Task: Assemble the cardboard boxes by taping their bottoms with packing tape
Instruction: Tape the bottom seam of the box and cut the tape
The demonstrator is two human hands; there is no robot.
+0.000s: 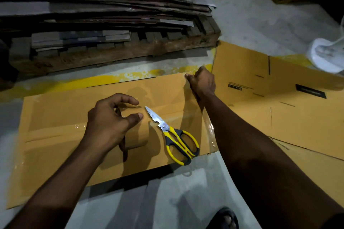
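Cardboard box (pixel 65 117) at centre, bottom up: light, stiff, slick on taped seams; take by edges. Right hand (pixel 202 83) curled over its two-o'clock corner. Left hand (pixel 109 122) half-curled above tape roll (pixel 135 135); grip unclear.

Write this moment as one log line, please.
step: taping box bottom | left hand: curled over tape roll, grip unclear | right hand: grips box edge, far right | scissors: closed, lying on box
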